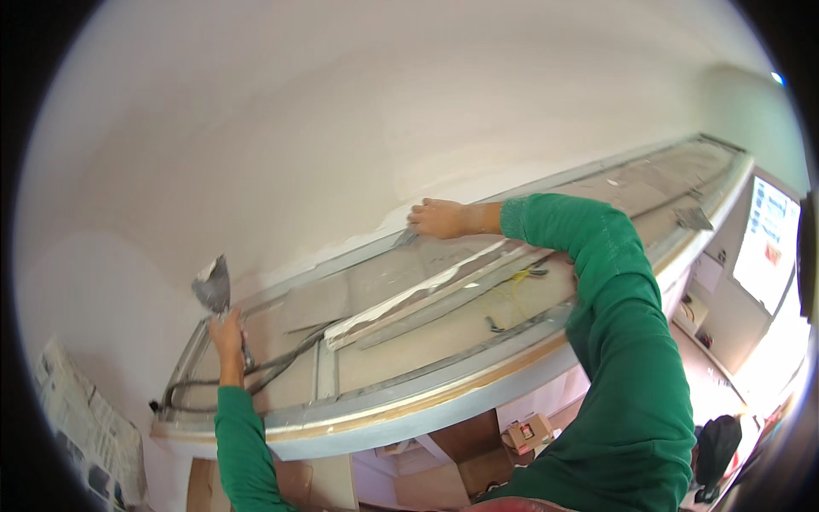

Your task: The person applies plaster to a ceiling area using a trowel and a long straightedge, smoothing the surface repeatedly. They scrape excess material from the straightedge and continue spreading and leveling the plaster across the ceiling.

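Hands: left (227,333) grips putty knife (213,287), right (437,218) scrapes wall (341,128) above ledge (409,401)

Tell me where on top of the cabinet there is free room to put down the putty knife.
Free: the flat grey panel between left hand and long white strip, and the far end. Crowded: the middle with metal rails, yellow wire, right hand.

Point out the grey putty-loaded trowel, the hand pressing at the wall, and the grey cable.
Grey putty-loaded trowel (212,286): head view, blade middle.
Right hand (437,218): head view, back of hand.
Grey cable (281,362): head view, mid-length.
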The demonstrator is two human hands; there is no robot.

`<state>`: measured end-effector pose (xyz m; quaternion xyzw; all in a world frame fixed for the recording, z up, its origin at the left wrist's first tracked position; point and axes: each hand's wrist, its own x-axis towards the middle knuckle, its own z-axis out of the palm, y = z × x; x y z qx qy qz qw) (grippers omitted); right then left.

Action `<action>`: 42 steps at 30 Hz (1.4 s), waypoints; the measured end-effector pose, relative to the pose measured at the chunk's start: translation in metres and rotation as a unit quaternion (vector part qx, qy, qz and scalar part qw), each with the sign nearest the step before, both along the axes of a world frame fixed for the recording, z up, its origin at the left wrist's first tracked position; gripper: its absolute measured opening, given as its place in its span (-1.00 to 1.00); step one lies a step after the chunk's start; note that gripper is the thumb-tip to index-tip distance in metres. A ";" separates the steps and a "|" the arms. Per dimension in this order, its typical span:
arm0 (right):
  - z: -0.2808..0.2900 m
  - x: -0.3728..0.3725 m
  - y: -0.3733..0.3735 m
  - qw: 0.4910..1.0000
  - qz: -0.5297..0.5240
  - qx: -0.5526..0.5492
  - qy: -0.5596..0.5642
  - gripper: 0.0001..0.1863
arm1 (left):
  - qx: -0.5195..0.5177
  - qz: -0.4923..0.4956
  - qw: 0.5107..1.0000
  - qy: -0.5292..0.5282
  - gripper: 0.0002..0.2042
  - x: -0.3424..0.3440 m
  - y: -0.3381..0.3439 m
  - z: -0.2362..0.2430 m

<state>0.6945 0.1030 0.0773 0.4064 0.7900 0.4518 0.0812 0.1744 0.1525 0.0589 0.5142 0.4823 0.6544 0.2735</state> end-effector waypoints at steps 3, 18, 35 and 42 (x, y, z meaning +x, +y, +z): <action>0.012 -0.014 -0.065 0.994 0.085 -0.001 0.074 -0.73 | 0.003 0.016 0.999 0.045 -0.33 -0.028 -0.003 -0.004; 0.003 0.113 -0.210 0.821 0.081 0.136 0.548 -0.74 | 0.010 -0.504 0.841 -0.195 -0.80 0.172 -0.069 0.073; -0.017 0.079 -0.197 0.576 -0.050 -0.075 0.813 -0.67 | 0.088 -0.347 0.934 0.004 -0.78 0.221 -0.110 0.024; 0.002 -0.015 -0.188 0.107 0.195 -0.272 0.936 -0.72 | 0.229 -0.205 0.916 0.259 -0.79 0.221 -0.129 0.012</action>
